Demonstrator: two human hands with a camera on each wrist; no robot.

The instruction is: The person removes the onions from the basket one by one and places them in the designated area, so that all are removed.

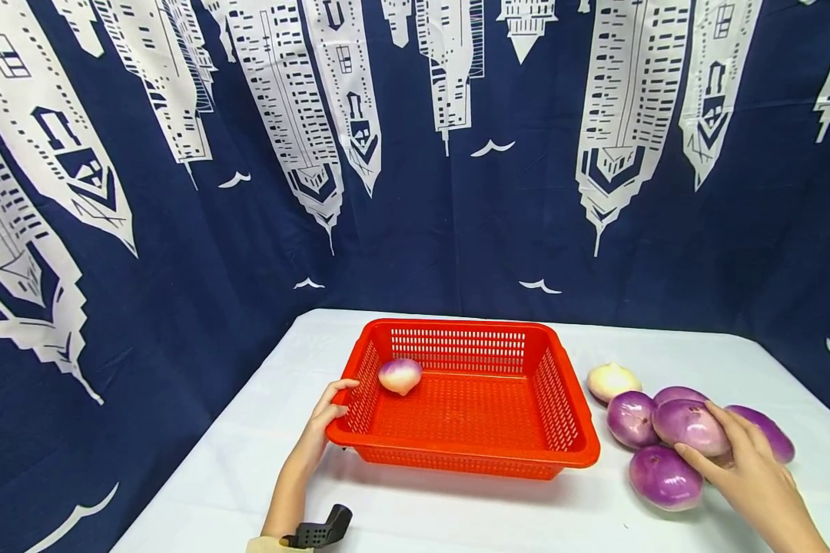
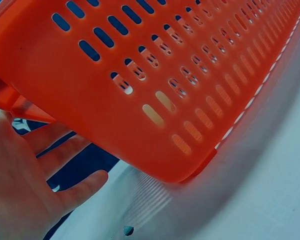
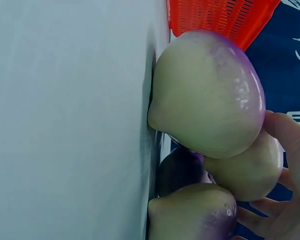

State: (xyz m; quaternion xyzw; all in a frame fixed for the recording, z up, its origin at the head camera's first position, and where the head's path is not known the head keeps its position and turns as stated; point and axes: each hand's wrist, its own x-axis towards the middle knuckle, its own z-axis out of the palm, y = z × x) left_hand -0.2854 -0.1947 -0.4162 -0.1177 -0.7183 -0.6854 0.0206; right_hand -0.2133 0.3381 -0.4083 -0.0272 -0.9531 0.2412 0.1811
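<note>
My left hand [image 1: 318, 418] rests its fingertips on the left rim of a red plastic basket [image 1: 470, 455]. In the left wrist view those fingers [image 2: 65, 150] look straight, partly behind the basket's slotted side, with the thumb apart from it. At the right, my right hand [image 1: 750, 461] grips a purple-and-white turnip [image 1: 690, 426] on top of a pile, thumb at its near side and fingers over its far side. Under and around it lie other turnips, among them a nearer one [image 1: 666, 478]. The right wrist view shows their pale undersides, with the held turnip [image 3: 252, 167] behind a larger-looking one.
One turnip [image 1: 400, 375] lies inside the basket near its left wall. A pale-topped turnip [image 1: 612, 381] sits between basket and pile. The white-covered table [image 1: 200, 491] ends at a dark blue curtain [image 1: 415, 246] with white city shapes. A black strap device [image 1: 321, 530] is on my left wrist.
</note>
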